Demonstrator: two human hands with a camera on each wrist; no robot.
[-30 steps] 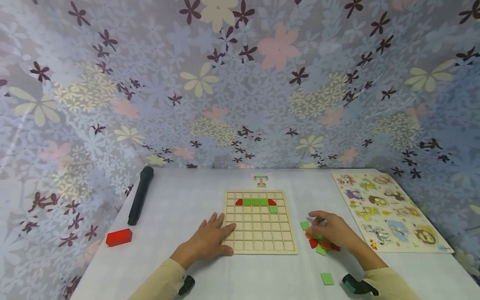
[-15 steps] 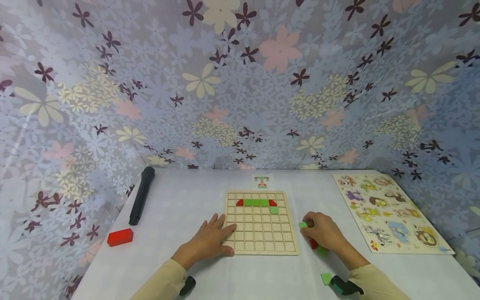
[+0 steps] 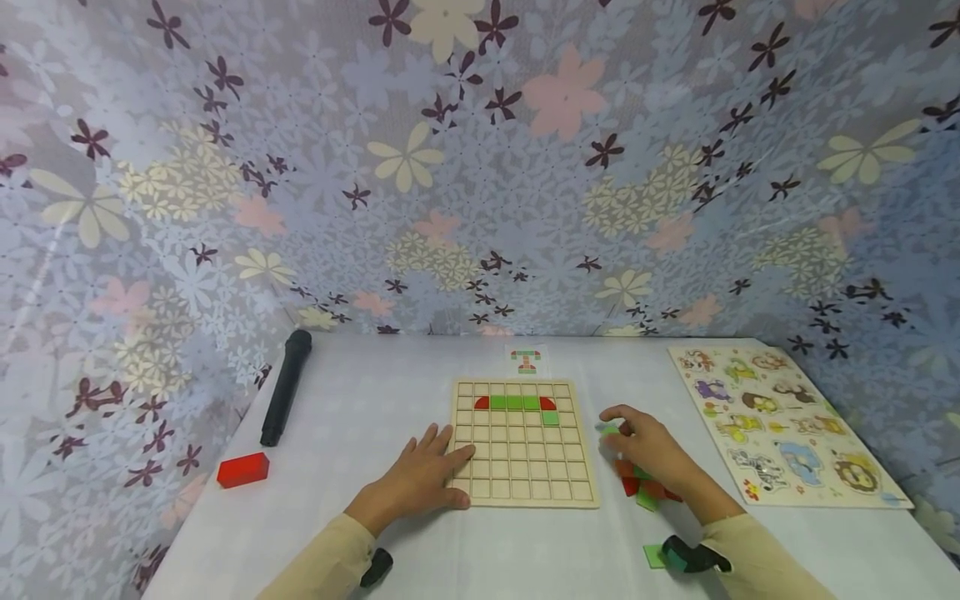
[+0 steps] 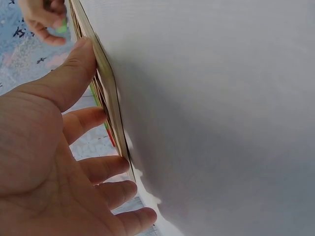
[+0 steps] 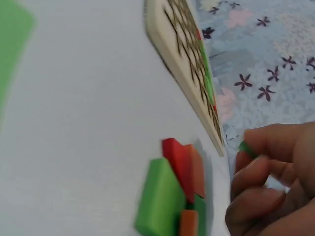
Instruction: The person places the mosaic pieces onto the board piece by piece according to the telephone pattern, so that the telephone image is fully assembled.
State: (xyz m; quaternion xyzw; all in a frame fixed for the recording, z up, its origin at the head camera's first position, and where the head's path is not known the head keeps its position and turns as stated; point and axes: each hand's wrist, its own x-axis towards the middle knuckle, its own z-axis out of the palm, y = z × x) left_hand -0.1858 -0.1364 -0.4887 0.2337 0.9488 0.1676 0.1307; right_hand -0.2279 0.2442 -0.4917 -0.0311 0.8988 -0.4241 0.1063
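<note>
I have the right hand [image 3: 647, 446] pinching a green tile [image 5: 247, 149] just right of the wooden grid board [image 3: 540, 490], the left hand [image 3: 420, 475] splayed at its left edge: pickup, I judge, next needing alignment over a bare cell [image 3: 520, 451].

Head view high, facing forward-down; wrist views close, sharing gridded board [image 3: 525, 467].

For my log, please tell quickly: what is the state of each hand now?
Left hand: open, touching the wooden board.
Right hand: closed, holding a green piece in its fingers.
</note>
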